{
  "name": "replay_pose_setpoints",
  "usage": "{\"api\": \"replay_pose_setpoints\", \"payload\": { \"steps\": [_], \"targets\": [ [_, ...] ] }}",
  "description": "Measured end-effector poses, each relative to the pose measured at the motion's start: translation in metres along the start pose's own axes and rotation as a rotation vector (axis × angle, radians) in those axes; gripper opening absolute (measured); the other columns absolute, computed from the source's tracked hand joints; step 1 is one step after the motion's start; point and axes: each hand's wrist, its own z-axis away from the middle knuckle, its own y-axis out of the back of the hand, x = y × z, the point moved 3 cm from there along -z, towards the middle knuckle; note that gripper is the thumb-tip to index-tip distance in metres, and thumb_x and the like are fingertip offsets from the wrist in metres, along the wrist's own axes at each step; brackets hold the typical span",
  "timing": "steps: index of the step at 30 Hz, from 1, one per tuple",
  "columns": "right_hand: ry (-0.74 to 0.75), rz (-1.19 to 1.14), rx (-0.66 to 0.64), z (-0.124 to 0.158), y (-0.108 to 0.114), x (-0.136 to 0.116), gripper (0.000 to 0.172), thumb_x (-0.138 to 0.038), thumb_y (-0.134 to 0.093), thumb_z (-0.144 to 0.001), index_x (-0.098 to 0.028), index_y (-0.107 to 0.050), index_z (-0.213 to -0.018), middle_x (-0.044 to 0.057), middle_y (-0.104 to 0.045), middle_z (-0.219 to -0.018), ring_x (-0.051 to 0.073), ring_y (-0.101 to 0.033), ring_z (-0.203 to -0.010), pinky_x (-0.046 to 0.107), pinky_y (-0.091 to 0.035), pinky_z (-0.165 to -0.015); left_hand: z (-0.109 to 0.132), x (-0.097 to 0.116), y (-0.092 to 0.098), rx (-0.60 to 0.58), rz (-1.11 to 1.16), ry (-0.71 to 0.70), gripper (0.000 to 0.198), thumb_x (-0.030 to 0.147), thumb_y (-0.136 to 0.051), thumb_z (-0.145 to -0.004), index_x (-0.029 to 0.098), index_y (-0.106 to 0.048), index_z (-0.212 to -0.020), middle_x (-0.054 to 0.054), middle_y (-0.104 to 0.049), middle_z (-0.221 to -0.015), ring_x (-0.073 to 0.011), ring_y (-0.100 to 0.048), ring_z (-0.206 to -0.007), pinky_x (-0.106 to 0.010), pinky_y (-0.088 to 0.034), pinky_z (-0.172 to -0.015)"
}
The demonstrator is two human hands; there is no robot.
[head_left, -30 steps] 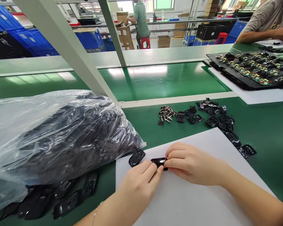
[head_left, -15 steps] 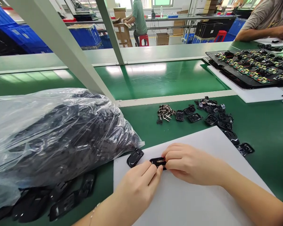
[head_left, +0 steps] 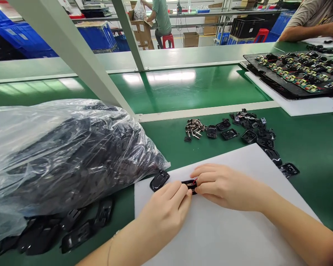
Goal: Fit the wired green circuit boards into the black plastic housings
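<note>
Between my two hands a small black plastic housing (head_left: 191, 187) lies over the white sheet (head_left: 224, 236), with a metal strip inside and a short red wire (head_left: 194, 181) at its right end. My left hand (head_left: 168, 207) is closed on the near left part of the housing, its fingers covering that side. The fingers of my right hand (head_left: 220, 186) are pinched at the right end, beside the wire; whatever is under their tips is hidden. Just beyond my left hand rests another black plastic shell (head_left: 160, 180), on the sheet's left corner.
A clear bag (head_left: 80, 159) full of black parts fills the left, with loose shells (head_left: 77, 236) below it. Behind the sheet lie metal pins (head_left: 194, 128) and black covers (head_left: 229, 134). A tray of circuit boards (head_left: 299, 74) stands right, near another person's arm (head_left: 310, 33).
My left hand has shifted slightly right over the housing, covering more of its left end. The red wire now shows more clearly. The whole view has tipped slightly downward.
</note>
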Motion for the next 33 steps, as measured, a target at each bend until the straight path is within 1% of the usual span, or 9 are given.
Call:
{"api": "replay_pose_setpoints", "payload": {
  "steps": [2,5,10,14,19,24,27,29,33],
  "targets": [
    [-0.033,-0.134,0.074,0.001,0.007,0.006,0.017,-0.012,-0.053,-0.089,-0.018,-0.067,-0.081,0.004,-0.069,-0.078,0.019,-0.063,-0.091,0.038,-0.047,-0.098,0.001,-0.001,0.0,-0.004,0.013,-0.007,0.027,-0.003,-0.039,-0.085,0.003,-0.064,-0.088,-0.008,-0.057,-0.071,-0.0198,-0.054,-0.064,-0.033,-0.049,-0.054],
    [-0.176,-0.241,0.276,0.003,0.021,0.022,0.016,-0.011,-0.053,-0.086,-0.019,-0.066,-0.089,0.005,-0.069,-0.086,0.017,-0.062,-0.087,0.034,-0.051,-0.083,0.0,-0.003,0.001,0.019,0.033,0.003,0.03,-0.004,-0.036,-0.086,0.005,-0.064,-0.089,-0.009,-0.06,-0.077,-0.0196,-0.057,-0.069,-0.033,-0.052,-0.06],
    [-0.504,-0.474,0.692,0.016,0.036,0.055,0.019,-0.013,-0.045,-0.075,-0.019,-0.053,-0.06,0.0,-0.054,-0.061,0.014,-0.049,-0.06,0.028,-0.041,-0.057,-0.001,-0.011,0.002,0.102,0.117,0.058,0.028,0.001,-0.037,-0.091,0.009,-0.064,-0.088,-0.01,-0.064,-0.086,-0.0195,-0.06,-0.078,-0.035,-0.055,-0.07],
    [-0.55,-0.535,0.932,0.024,0.05,0.068,0.012,-0.024,-0.042,-0.073,-0.021,-0.044,-0.061,-0.002,-0.044,-0.057,0.012,-0.041,-0.053,0.026,-0.035,-0.05,0.001,-0.013,0.0,0.106,0.145,-0.023,0.027,0.002,-0.038,-0.092,0.01,-0.064,-0.093,-0.01,-0.067,-0.093,-0.0209,-0.063,-0.085,-0.038,-0.058,-0.076],
    [-0.612,-0.431,0.913,0.016,0.069,0.076,0.019,-0.034,-0.052,-0.072,-0.022,-0.037,-0.068,-0.005,-0.044,-0.06,0.009,-0.038,-0.048,0.024,-0.033,-0.048,0.003,-0.013,-0.005,0.136,0.144,-0.045,0.026,0.004,-0.039,-0.092,0.01,-0.064,-0.094,-0.01,-0.069,-0.095,-0.0205,-0.066,-0.086,-0.036,-0.06,-0.076],
    [-0.751,-0.308,0.734,0.017,0.109,0.1,0.009,-0.021,-0.063,-0.067,-0.018,-0.054,-0.066,-0.004,-0.053,-0.059,0.011,-0.047,-0.056,0.023,-0.035,-0.051,0.004,-0.011,-0.008,0.159,0.085,-0.068,0.029,0.0,-0.037,-0.09,0.009,-0.064,-0.095,-0.009,-0.07,-0.095,-0.0215,-0.067,-0.084,-0.036,-0.06,-0.073],
    [-0.861,-0.198,0.727,0.045,0.146,0.112,0.015,-0.018,-0.064,-0.075,-0.016,-0.056,-0.063,-0.004,-0.052,-0.061,0.01,-0.048,-0.059,0.023,-0.039,-0.055,0.005,-0.011,-0.007,0.187,0.044,-0.086,0.032,-0.002,-0.035,-0.09,0.01,-0.064,-0.095,-0.009,-0.071,-0.094,-0.0206,-0.068,-0.084,-0.034,-0.059,-0.073],
    [-0.938,-0.148,0.728,0.07,0.162,0.113,0.015,-0.025,-0.063,-0.084,-0.013,-0.059,-0.074,-0.003,-0.056,-0.07,0.01,-0.052,-0.062,0.024,-0.045,-0.058,0.005,-0.011,-0.008,0.229,0.034,-0.109,0.032,-0.002,-0.036,-0.09,0.011,-0.064,-0.095,-0.008,-0.072,-0.096,-0.0199,-0.068,-0.084,-0.033,-0.059,-0.073],
    [-1.055,-0.133,0.707,0.113,0.157,0.114,0.024,-0.034,-0.054,-0.093,-0.014,-0.059,-0.105,0.004,-0.062,-0.098,0.014,-0.062,-0.078,0.031,-0.054,-0.068,0.006,-0.014,-0.01,0.327,0.041,-0.13,0.036,-0.001,-0.031,-0.092,0.012,-0.065,-0.09,-0.006,-0.073,-0.093,-0.0182,-0.069,-0.082,-0.031,-0.06,-0.073]
  ]
}}
